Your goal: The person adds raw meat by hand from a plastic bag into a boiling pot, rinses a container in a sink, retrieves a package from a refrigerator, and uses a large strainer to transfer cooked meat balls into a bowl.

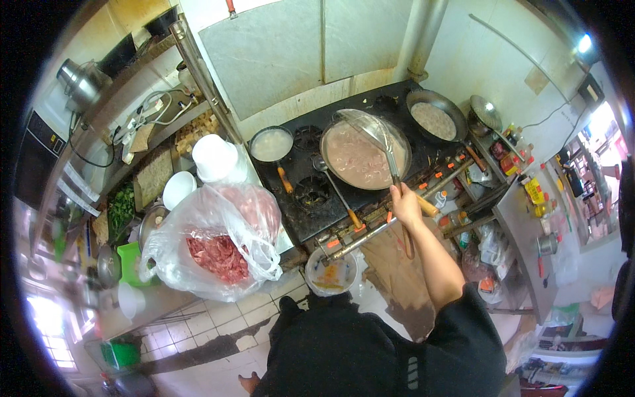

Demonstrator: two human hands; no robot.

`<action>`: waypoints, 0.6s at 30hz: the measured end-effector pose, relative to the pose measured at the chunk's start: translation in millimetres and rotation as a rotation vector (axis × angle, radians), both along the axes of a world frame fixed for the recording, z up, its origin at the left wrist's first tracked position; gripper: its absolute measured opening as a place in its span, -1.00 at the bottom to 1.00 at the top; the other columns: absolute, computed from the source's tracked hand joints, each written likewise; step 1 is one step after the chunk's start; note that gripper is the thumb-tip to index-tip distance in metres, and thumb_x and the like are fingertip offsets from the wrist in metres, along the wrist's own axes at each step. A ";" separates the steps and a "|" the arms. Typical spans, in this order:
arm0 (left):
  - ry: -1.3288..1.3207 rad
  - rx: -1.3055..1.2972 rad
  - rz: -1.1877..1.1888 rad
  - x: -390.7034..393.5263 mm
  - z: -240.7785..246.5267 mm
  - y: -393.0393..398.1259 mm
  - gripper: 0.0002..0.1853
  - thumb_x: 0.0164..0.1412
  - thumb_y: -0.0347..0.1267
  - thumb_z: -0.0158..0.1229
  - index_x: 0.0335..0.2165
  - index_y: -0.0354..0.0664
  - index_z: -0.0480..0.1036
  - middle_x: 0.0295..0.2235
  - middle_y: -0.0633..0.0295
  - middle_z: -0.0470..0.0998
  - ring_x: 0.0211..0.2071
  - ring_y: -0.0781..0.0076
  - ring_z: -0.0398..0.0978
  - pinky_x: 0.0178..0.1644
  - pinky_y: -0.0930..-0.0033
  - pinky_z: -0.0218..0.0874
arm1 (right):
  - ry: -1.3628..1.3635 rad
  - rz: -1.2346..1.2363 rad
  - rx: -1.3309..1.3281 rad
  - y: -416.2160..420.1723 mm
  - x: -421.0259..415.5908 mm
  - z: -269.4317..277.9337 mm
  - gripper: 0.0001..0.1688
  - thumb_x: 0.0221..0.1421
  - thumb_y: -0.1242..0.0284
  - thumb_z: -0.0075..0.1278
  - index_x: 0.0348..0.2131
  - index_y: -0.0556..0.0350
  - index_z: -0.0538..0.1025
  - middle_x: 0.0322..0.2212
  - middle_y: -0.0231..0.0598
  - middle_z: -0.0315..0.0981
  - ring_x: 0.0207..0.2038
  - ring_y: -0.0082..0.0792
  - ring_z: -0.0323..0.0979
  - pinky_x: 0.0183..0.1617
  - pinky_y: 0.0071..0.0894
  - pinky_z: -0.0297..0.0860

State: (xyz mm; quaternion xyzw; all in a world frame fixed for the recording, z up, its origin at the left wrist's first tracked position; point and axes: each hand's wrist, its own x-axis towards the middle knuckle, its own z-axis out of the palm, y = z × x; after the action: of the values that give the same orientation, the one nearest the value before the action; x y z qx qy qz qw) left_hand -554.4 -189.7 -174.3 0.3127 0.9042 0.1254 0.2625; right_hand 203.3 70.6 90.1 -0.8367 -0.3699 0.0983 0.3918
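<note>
My right hand (407,206) is shut on the long handle of a wire-mesh strainer (369,130), whose head is over a large wok (323,161). Thin pale meat pieces lie in the wok's cloudy, brownish liquid (352,156). A light wooden handle (427,205) is just right of my hand. Left of the wok, a ladle (337,191) rests on the black stove (317,218). My left hand (249,382) hangs low at the bottom edge, partly hidden by my dark clothing, fingers apart and nothing seen in it. Raw sliced meat (218,258) fills a clear plastic bag (173,268) on the left.
A small pan of whitish liquid (271,145) stands left on the stove, a wok with pale contents (434,120) at right. White bowls (216,156) and a green container (131,263) flank the bag. A clear tub (331,272) is below the stove's front rail (382,226). Bottles (513,161) stand at right.
</note>
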 end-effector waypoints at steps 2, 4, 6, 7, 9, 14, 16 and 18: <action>0.025 -0.015 -0.011 5.3 -2.8 0.7 -0.05 -0.14 -0.21 0.30 0.14 -0.50 0.07 0.03 -0.27 0.33 0.08 -0.17 0.28 0.17 0.08 0.14 | 0.084 0.009 0.008 3.8 7.5 -0.9 -0.57 0.24 0.23 -0.13 -0.24 0.29 0.50 -0.43 0.07 0.53 -0.29 -0.05 0.51 -0.16 -0.18 0.36; 0.062 -0.041 -0.014 4.0 -4.3 -12.8 -0.03 -0.13 -0.19 0.30 0.15 -0.48 0.06 0.03 -0.25 0.33 0.07 -0.17 0.28 0.17 0.08 0.14 | 0.104 0.021 -0.006 16.0 4.4 -20.5 -0.55 0.24 0.20 -0.13 -0.26 0.30 0.50 -0.41 0.09 0.53 -0.28 -0.04 0.51 -0.17 -0.18 0.36; 0.162 -0.095 -0.054 -1.7 -13.1 -35.6 -0.02 -0.11 -0.17 0.31 0.16 -0.47 0.04 0.02 -0.24 0.33 0.06 -0.18 0.29 0.16 0.07 0.15 | 0.050 0.117 -0.134 35.8 15.7 -63.6 -0.49 0.24 0.16 -0.17 -0.27 0.31 0.52 -0.42 0.08 0.53 -0.31 -0.10 0.51 -0.19 -0.18 0.36; 0.336 -0.179 -0.089 -11.3 -20.5 -53.5 -0.01 -0.11 -0.16 0.31 0.17 -0.46 0.03 0.02 -0.24 0.34 0.06 -0.18 0.29 0.16 0.07 0.15 | 0.083 0.191 -0.169 42.7 19.1 -74.3 -0.51 0.24 0.17 -0.16 -0.23 0.29 0.51 -0.39 0.01 0.53 -0.32 -0.19 0.49 -0.25 -0.25 0.35; 0.050 -0.236 -0.013 37.6 39.3 14.2 -0.05 -0.07 -0.11 0.27 0.18 -0.36 0.05 0.01 -0.19 0.35 0.08 -0.10 0.28 0.17 0.06 0.12 | 0.380 0.161 0.006 26.2 7.3 -27.0 -0.53 0.24 0.19 -0.15 -0.14 0.25 0.49 -0.34 -0.14 0.53 -0.35 -0.36 0.46 -0.36 -0.39 0.32; 0.130 0.021 0.008 58.2 76.9 49.6 -0.12 -0.06 -0.13 0.27 0.14 -0.36 0.13 -0.01 -0.21 0.35 0.07 -0.12 0.28 0.16 0.06 0.12 | 0.462 0.111 0.151 -0.7 59.8 -69.3 -0.47 0.26 0.11 -0.13 -0.10 0.23 0.47 -0.40 -0.33 0.47 -0.61 -0.60 0.22 -0.64 -0.58 0.14; 0.111 0.042 0.063 62.0 80.6 40.5 -0.13 -0.06 -0.13 0.25 0.14 -0.36 0.13 -0.01 -0.21 0.35 0.07 -0.12 0.28 0.15 0.05 0.13 | 0.667 0.139 -0.015 -5.3 24.8 -32.6 -0.43 0.27 0.10 -0.15 -0.04 0.27 0.42 -0.54 -0.36 0.35 -0.67 -0.58 0.20 -0.65 -0.54 0.14; 0.108 0.097 0.064 70.0 74.5 36.6 -0.15 -0.04 -0.12 0.23 0.14 -0.37 0.13 -0.02 -0.21 0.36 0.06 -0.12 0.29 0.15 0.04 0.13 | 0.745 0.145 -0.209 -3.2 21.6 -32.2 -0.33 0.30 0.09 -0.19 0.10 0.35 0.30 -0.72 -0.43 0.14 -0.74 -0.53 0.20 -0.67 -0.48 0.12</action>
State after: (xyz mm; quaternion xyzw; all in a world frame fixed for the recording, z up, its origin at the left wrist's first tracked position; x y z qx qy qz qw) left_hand -484.5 -153.0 -99.8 0.3023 0.9194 0.1603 0.1939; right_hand 224.8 67.4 57.9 -0.7508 -0.2486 0.4598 0.4038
